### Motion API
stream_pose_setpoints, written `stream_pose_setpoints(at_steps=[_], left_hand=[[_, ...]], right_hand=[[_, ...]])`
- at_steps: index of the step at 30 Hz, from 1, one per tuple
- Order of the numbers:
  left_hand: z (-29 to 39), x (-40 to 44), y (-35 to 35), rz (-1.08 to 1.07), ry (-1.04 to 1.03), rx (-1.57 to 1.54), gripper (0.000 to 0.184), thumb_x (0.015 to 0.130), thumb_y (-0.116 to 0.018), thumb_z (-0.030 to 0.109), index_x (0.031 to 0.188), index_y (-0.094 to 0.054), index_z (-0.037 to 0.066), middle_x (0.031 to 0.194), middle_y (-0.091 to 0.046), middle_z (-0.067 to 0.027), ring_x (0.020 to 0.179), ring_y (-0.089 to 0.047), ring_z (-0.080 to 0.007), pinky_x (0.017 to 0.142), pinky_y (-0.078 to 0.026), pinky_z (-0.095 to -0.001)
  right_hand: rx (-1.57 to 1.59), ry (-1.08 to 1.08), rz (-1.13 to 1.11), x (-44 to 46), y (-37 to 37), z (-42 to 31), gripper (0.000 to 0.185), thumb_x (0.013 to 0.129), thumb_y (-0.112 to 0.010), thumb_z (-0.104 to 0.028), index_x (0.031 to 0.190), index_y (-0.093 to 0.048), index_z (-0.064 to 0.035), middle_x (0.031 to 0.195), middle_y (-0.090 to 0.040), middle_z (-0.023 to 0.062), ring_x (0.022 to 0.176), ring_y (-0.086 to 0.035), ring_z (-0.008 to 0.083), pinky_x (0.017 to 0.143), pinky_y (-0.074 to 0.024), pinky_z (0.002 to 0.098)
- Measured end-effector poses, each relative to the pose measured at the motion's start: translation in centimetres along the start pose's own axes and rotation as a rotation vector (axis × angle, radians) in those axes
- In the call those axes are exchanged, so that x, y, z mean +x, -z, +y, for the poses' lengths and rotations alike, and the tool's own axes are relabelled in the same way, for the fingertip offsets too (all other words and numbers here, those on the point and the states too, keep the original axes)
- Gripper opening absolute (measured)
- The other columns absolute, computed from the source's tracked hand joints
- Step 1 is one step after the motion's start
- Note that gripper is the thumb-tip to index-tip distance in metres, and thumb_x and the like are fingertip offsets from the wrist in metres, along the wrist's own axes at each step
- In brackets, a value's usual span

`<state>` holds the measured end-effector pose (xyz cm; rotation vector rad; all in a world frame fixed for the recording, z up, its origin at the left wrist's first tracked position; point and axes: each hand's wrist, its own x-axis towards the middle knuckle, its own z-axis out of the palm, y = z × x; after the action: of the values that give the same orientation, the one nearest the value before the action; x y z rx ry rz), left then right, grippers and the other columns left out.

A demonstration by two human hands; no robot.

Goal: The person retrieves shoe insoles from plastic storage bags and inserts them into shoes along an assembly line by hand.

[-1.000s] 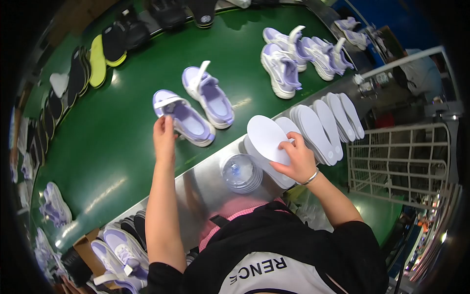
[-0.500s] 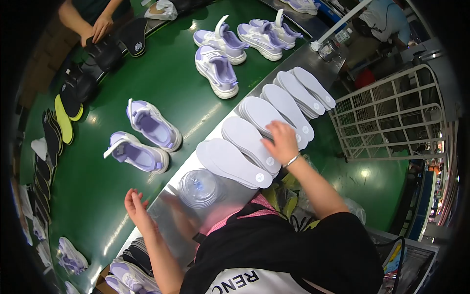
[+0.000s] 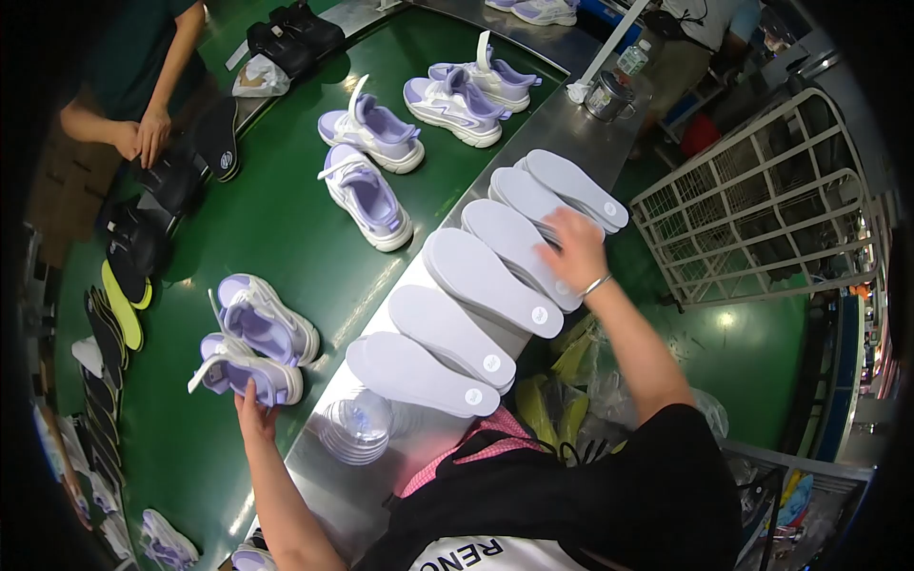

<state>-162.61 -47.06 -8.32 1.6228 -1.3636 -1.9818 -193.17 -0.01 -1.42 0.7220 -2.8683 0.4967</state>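
My left hand (image 3: pixel 254 411) is at the heel of the nearer white-and-lilac sneaker (image 3: pixel 276 383), fingers closed on its collar. Right beside that shoe stands a second sneaker (image 3: pixel 267 319), their sides touching or nearly so. Over the row of pale grey insoles, my right hand (image 3: pixel 579 252) is slightly blurred, its thumb apart from the fingers and nothing visible in it. Beneath and beside it lie an insole stack (image 3: pixel 509 238) and a farther stack (image 3: pixel 533 195). Nearer me are more insoles (image 3: pixel 486 281), each with a round white mark at the heel.
More sneakers (image 3: pixel 367 195) stand farther along the green belt (image 3: pixel 286 228). A clear plastic container (image 3: pixel 354 428) sits on the metal ledge beside the insoles. A wire cart (image 3: pixel 752 209) is at the right. Across the belt, another person's hands (image 3: pixel 145 138) are at black shoes (image 3: pixel 171 186).
My left hand has reached forward to the nearer sneaker's heel and closed on it. My right hand has shifted farther along the insole row. The camera view has moved too.
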Motion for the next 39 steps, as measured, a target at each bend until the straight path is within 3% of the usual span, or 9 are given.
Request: stream_pose_setpoints(at_steps=[7,9,21,26,27,30,32,35,39], left_hand=[[0.6,0.1,-1.1,-0.001,0.021,0.14,0.051,0.073,-0.052,0.018,0.121,-0.033,0.019,0.105,-0.051,-0.0049,0.084,-0.055,-0.0207,0.06,-0.049,-0.0375],[1.0,-0.1,-2.5,-0.008,0.019,0.137,0.049,0.072,-0.052,0.017,0.118,-0.035,0.017,0.102,-0.052,-0.0048,0.082,-0.055,-0.0196,0.059,-0.049,-0.0363],[2.2,1.2,-11.5,-0.117,-0.019,0.113,0.042,0.074,-0.051,0.015,0.113,-0.036,0.012,0.1,-0.052,-0.0072,0.081,-0.056,-0.0206,0.062,-0.05,-0.0342],[3.1,1.2,-16.2,-0.2,-0.063,0.188,0.051,0.072,-0.057,0.018,0.116,-0.033,0.011,0.097,-0.053,-0.0076,0.079,-0.055,-0.0188,0.062,-0.047,-0.0311],[3.2,1.2,-16.6,-0.204,-0.064,0.223,0.056,0.072,-0.059,0.02,0.119,-0.031,0.011,0.097,-0.052,-0.008,0.079,-0.054,-0.0188,0.064,-0.047,-0.0319],[3.3,1.1,-16.8,-0.211,-0.012,0.168,0.08,0.07,-0.064,0.025,0.131,-0.014,0.012,0.104,-0.048,-0.0104,0.091,-0.047,-0.0206,0.073,-0.043,-0.0362],[3.5,0.3,-16.6,-0.184,0.006,0.141,0.081,0.07,-0.065,0.026,0.131,-0.016,0.011,0.103,-0.047,-0.0093,0.087,-0.046,-0.0188,0.074,-0.042,-0.0354],[3.9,-0.6,-16.6,-0.147,0.032,0.112,0.079,0.07,-0.065,0.027,0.131,-0.017,0.009,0.102,-0.046,-0.0083,0.081,-0.047,-0.0166,0.069,-0.044,-0.0324],[4.1,-1.1,-16.7,-0.115,0.028,0.145,0.074,0.073,-0.062,0.027,0.13,-0.019,0.006,0.099,-0.046,-0.0076,0.078,-0.047,-0.0144,0.063,-0.045,-0.0284]], right_hand=[[-0.191,-0.107,-0.087,6.0,-0.3,13.3,0.065,0.06,-0.07,-0.027,0.117,-0.043,-0.0153,0.113,-0.045,0.0155,0.104,-0.044,0.0306,0.087,-0.0351,0.0366],[0.313,-0.259,-0.217,6.9,-0.9,14.6,0.066,0.06,-0.069,-0.028,0.118,-0.041,-0.0147,0.115,-0.045,0.0155,0.102,-0.046,0.0293,0.084,-0.039,0.0329],[-0.131,-0.323,-0.227,8.8,-0.7,10.7,0.061,0.067,-0.063,-0.029,0.12,-0.036,-0.0138,0.115,-0.045,0.0128,0.092,-0.052,0.0317,0.075,-0.0436,0.038],[-0.04,-0.233,-0.229,9.0,-0.9,12.8,0.064,0.066,-0.065,-0.029,0.121,-0.035,-0.0123,0.117,-0.042,0.0166,0.097,-0.048,0.0331,0.079,-0.0415,0.0377],[-0.332,-0.275,-0.255,9.6,1.0,9.8,0.058,0.067,-0.064,-0.027,0.117,-0.041,-0.0111,0.119,-0.039,0.0171,0.096,-0.049,0.0328,0.08,-0.0406,0.0368],[-0.4,0.004,0.023,11.2,1.3,7.7,0.046,0.068,-0.063,-0.025,0.109,-0.049,-0.0078,0.113,-0.045,0.0167,0.094,-0.05,0.0316,0.08,-0.04,0.0355],[0.2,0.163,-0.039,13.1,0.8,5.4,0.038,0.07,-0.061,-0.023,0.102,-0.052,-0.0048,0.103,-0.053,0.0155,0.092,-0.051,0.0306,0.079,-0.04,0.0352],[0.23,0.324,-0.124,16.4,-0.7,-2.0,0.033,0.073,-0.058,-0.021,0.1,-0.053,-0.0034,0.093,-0.057,0.0135,0.088,-0.052,0.0299,0.076,-0.0412,0.0366],[0.172,0.404,-0.02,22.6,-5.9,-9.1,0.039,0.075,-0.054,-0.015,0.111,-0.045,-0.0067,0.104,-0.052,0.0122,0.096,-0.048,0.0289,0.081,-0.0379,0.0385]])
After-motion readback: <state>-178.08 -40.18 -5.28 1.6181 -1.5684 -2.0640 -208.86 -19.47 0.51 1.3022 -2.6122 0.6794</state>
